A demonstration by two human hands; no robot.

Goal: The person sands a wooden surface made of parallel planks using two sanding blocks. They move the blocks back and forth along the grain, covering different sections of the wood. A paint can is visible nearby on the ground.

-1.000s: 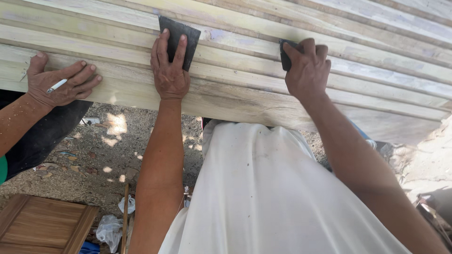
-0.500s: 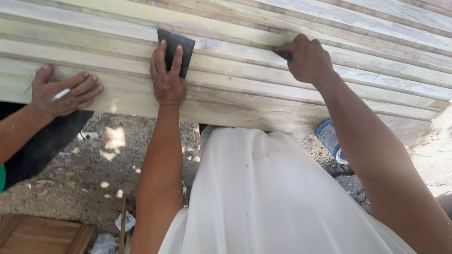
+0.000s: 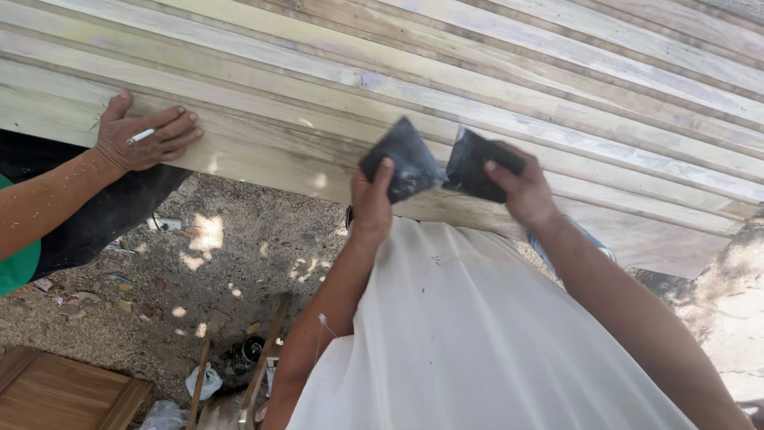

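A wide panel of pale wooden slats (image 3: 477,72) fills the top of the view. My left hand (image 3: 372,203) holds a dark sheet of sandpaper (image 3: 402,159) near the panel's lower edge. My right hand (image 3: 521,187) holds a second dark piece of sandpaper (image 3: 477,163) right beside it. Both hands are close together and lifted just off the wood, and both are blurred. My white shirt (image 3: 477,334) fills the lower middle.
Another person's hand (image 3: 147,139), with a cigarette (image 3: 140,137) between its fingers, rests flat on the panel's left end. Below lies gravel ground (image 3: 207,271) with litter and sticks. A brown wooden panel (image 3: 64,394) sits at the bottom left.
Both my hands came down off the slats and drew together near the panel's lower edge, each still holding sandpaper. The other person's hand stays on the panel.
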